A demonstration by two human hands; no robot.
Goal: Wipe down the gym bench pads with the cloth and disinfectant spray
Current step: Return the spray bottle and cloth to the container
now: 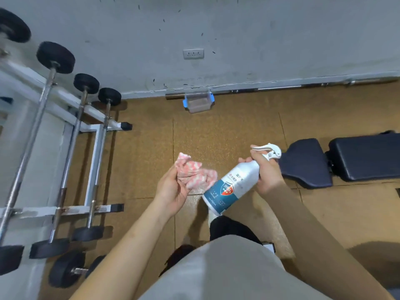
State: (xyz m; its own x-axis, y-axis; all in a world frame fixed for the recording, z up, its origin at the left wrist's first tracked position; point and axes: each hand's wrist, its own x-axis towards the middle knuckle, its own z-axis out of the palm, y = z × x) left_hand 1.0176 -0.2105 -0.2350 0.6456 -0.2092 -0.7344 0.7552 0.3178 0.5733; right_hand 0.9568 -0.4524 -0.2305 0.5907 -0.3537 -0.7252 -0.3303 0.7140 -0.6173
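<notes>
My left hand (173, 188) clutches cloth (195, 173), right hand (268, 173) grips spray (229, 188). Pads (307, 163) lie at three o'clock, open floor (216, 131) at twelve.

Open floor (227, 131) is seen ahead of the bench pads (337, 159); the left is blocked by a barbell rack (93, 148).

Soft pink-patterned cloth (195, 172), glossy plastic spray bottle (229, 187), matt padded bench pads (365, 156), speckled rough floor (227, 126).
</notes>
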